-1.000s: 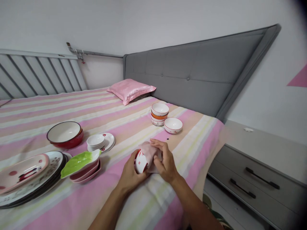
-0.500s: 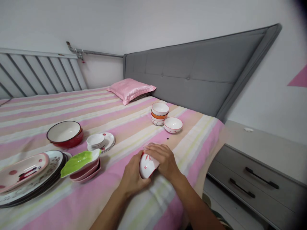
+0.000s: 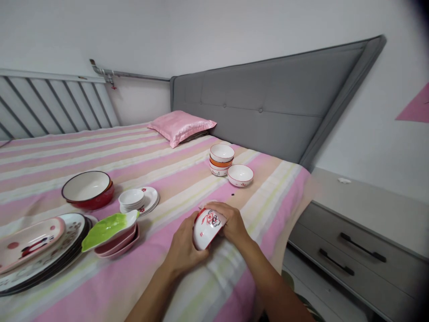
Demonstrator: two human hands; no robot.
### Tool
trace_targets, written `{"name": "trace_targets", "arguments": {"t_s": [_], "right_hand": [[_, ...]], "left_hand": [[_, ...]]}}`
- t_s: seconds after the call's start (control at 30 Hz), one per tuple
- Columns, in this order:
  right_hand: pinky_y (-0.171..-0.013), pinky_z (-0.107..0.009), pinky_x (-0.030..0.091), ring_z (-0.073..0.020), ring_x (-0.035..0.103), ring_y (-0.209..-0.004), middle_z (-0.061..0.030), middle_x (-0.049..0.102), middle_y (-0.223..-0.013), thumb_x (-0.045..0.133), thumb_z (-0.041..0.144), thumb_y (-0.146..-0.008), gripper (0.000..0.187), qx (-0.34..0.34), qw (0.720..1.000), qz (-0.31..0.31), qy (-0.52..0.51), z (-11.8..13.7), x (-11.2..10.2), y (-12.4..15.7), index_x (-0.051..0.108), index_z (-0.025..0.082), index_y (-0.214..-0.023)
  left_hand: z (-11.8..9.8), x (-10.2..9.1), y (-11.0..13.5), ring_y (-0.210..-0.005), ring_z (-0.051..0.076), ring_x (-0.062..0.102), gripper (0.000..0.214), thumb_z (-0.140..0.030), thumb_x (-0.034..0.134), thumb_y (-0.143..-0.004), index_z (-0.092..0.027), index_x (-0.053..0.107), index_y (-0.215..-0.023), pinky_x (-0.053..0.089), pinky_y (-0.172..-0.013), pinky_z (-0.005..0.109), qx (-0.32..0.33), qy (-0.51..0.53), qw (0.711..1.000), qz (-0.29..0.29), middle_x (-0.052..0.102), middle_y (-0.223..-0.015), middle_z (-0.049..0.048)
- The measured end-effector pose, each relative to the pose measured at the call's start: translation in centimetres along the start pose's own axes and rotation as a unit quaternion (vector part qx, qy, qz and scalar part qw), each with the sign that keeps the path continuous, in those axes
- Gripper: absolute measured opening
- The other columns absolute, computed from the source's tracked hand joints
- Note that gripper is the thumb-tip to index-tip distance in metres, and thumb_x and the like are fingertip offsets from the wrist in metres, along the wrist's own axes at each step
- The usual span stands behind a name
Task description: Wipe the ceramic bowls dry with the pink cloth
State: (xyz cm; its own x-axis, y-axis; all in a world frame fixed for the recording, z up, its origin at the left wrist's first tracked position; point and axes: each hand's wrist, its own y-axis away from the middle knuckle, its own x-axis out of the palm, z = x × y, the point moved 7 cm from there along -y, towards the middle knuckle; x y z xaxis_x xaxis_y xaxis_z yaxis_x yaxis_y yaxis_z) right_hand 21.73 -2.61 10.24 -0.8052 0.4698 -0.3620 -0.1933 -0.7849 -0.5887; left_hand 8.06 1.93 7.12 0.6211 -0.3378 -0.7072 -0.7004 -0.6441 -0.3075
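Note:
Low over the near part of the bed, a white bowl (image 3: 207, 231) with a red rim and red-and-black decoration is tilted on its side, its outer surface toward me. My left hand (image 3: 187, 241) grips it from the left, thumb along the lower edge. From the upper right, my right hand (image 3: 229, 221) curls its fingers over the bowl; a bit of pale, thin material shows by those fingers, too little to identify. Beyond my hands stand a stack of bowls (image 3: 221, 154), white and orange, and a single white bowl (image 3: 240, 175) beside it.
Left on the striped bedspread (image 3: 174, 172) are a red pot-like bowl (image 3: 87, 190), small white dishes (image 3: 132, 197) on plates, a green leaf-shaped dish (image 3: 109, 230) on pink ones, and piled oval plates (image 3: 40, 241). A pink pillow (image 3: 181, 126) lies by the headboard (image 3: 268, 98). Right stands a nightstand (image 3: 355, 232).
The bowl has turned in my hands, so more of its red-and-black drawing shows. My right hand has shifted slightly right and uncovers more of the bowl. The view has moved a little.

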Motion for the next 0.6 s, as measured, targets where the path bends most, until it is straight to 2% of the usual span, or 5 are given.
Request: {"name": "trace_targets", "arguments": {"t_s": [0.2,0.3,0.37,0.47,0.6], "right_hand": [[-0.086,-0.028,0.051,-0.0179,0.065,-0.095,-0.0018,0.070,-0.102,0.051,0.007,-0.071,0.038,0.049,0.996,-0.005,-0.074,-0.9,0.0,0.0,0.068,0.022,-0.101],[-0.084,-0.028,0.051,-0.0176,0.065,-0.093,-0.0017,0.070,-0.102,0.051,0.007,-0.072,0.037,0.056,0.996,-0.003,-0.076,-1.1,0.0,0.2,0.068,0.022,-0.102],[-0.087,-0.029,0.050,-0.0178,0.064,-0.096,-0.0026,0.069,-0.104,0.051,0.006,-0.073,0.038,0.035,0.998,0.001,-0.044,-0.7,0.0,0.2,0.067,0.021,-0.103],[-0.093,-0.033,0.047,-0.0182,0.062,-0.103,-0.0036,0.069,-0.107,0.050,0.007,-0.078,0.036,-0.037,0.999,0.005,0.037,0.9,0.2,0.2,0.067,0.022,-0.106],[-0.092,-0.035,0.047,-0.0188,0.062,-0.103,-0.0030,0.070,-0.104,0.051,0.011,-0.083,0.030,-0.137,0.982,0.005,0.131,3.5,1.0,0.3,0.068,0.023,-0.105]], "left_hand": [[0.3,0.2,0.0,-0.116,0.031,0.049,0.082,-0.020,0.062,-0.058,-0.013,0.031,-0.134,0.039,-0.099,0.045,-0.006,-0.012,1.000,0.004,0.049,-0.130,0.0158],[0.3,0.2,0.1,-0.116,0.031,0.049,0.082,-0.019,0.062,-0.058,-0.014,0.030,-0.134,0.039,-0.099,0.045,-0.008,-0.011,1.000,0.007,0.049,-0.130,0.0157],[0.2,0.1,0.1,-0.116,0.031,0.049,0.083,-0.018,0.062,-0.057,-0.014,0.030,-0.134,0.039,-0.099,0.045,-0.003,-0.006,1.000,0.008,0.049,-0.130,0.0156],[0.1,0.0,0.1,-0.117,0.031,0.048,0.085,-0.016,0.063,-0.056,-0.015,0.030,-0.134,0.039,-0.100,0.046,0.005,0.002,1.000,0.001,0.049,-0.131,0.0153],[0.2,0.1,0.2,-0.116,0.030,0.051,0.082,-0.014,0.063,-0.055,-0.017,0.034,-0.132,0.041,-0.098,0.044,0.008,0.019,1.000,-0.010,0.052,-0.128,0.0126]]}}
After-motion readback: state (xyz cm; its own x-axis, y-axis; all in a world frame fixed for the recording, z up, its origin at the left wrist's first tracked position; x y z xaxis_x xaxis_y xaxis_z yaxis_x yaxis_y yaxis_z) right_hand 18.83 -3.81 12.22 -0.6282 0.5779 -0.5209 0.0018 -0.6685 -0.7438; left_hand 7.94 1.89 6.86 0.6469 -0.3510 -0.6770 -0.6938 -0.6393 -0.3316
